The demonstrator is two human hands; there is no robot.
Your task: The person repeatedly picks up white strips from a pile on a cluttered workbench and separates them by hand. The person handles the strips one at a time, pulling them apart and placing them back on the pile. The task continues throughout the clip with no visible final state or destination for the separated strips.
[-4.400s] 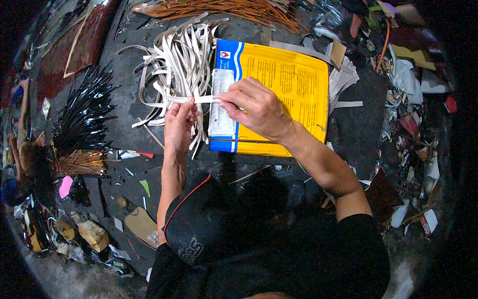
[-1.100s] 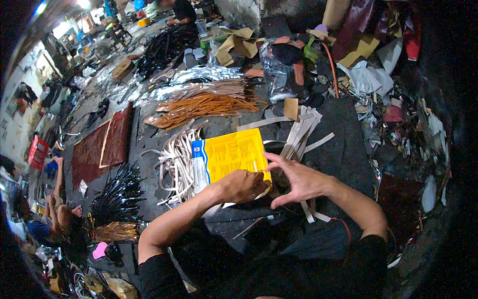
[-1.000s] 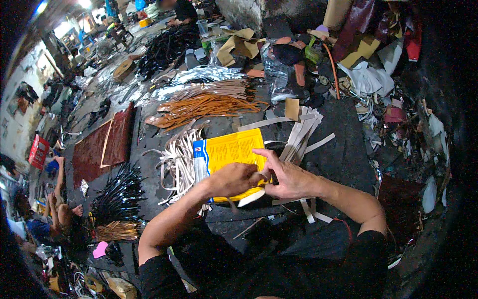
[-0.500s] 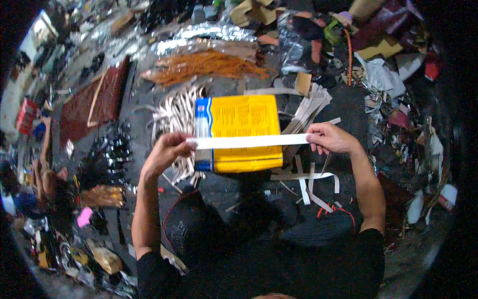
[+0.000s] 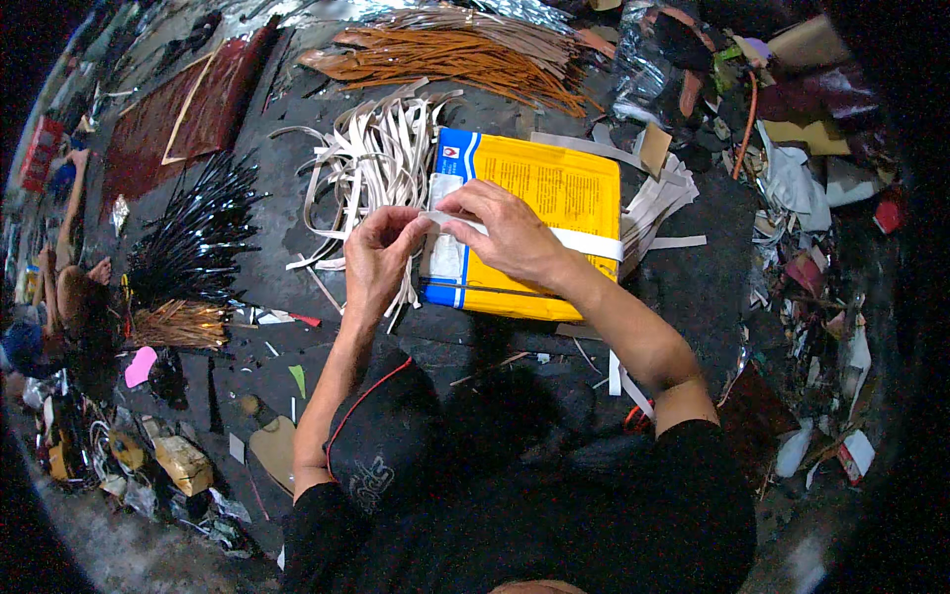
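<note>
A white strip lies across a yellow block-shaped package with a blue band at its left side. At that left side my left hand pinches the strip's end between thumb and fingertips. Close beside it, my right hand reaches over the package, its thumb and fingers closed on the strip near the same end. My right hand hides the strip's middle part. A loose heap of whitish strips lies just left of the package, and a flatter bundle of pale strips sits at its right.
Beyond the package lies a bundle of orange-brown strips. Shiny black strips and a dark red sheet are at the left, near another person's bare limbs. Scraps and a pale plastic sheet litter the right.
My right hand has moved left from the strip's right end to beside my left hand. The strip, earlier stretched between both hands, now lies over the package. The view has shifted.
</note>
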